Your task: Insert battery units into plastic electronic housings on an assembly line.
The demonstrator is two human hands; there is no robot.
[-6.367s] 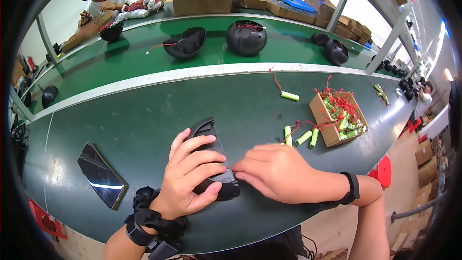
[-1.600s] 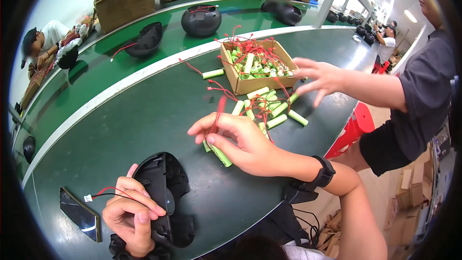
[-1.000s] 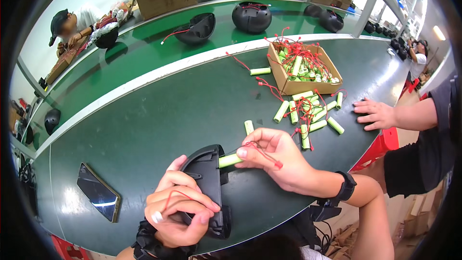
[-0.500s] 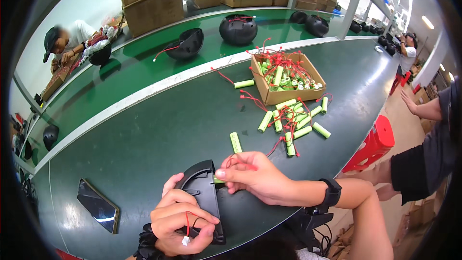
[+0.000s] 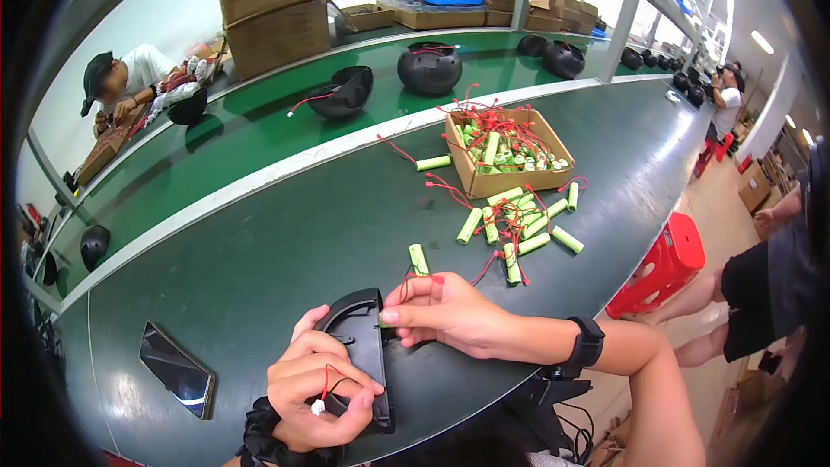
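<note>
Black curved plastic half-shell (image 5: 370, 355): near the front of the dark green tabletop (image 5: 285, 233), straight edge facing right. Could twist, imo, if it's pushed from the right while the grip goes slack.
Left hand (image 5: 320, 389): fingers bent over the shell's face, thumb lower down, so it's clamped pretty snugly.
Right hand (image 5: 437, 316): thumb and fingertips pinching at the shell's right edge.
Light green cylindrical cell (image 5: 384, 324): just a sliver peeking out between those right fingertips and the shell, can't tell how it sits. If it's tilted it could jam.
Thin red lead with a red plug (image 5: 438, 279): pokes up over the right hand; a careless tug could strain it.
Red-and-black lead with a white plug (image 5: 318, 406): dangles over the left fingers, could get snagged under them.
Lone green cell (image 5: 418, 259): lies just beyond the right hand, a knock could roll it.
Tangled green cells (image 5: 512, 264): heaped farther out, wires crossing, beside an open brown cardboard box (image 5: 519, 182) stuffed with more. Pulling one could drag its neighbours.
Black-screened phone (image 5: 176, 370): flat on the left, not really in the way.
Red plastic stool (image 5: 679, 251): off the table's right edge, with a person in dark clothes (image 5: 752, 303) beyond.
</note>
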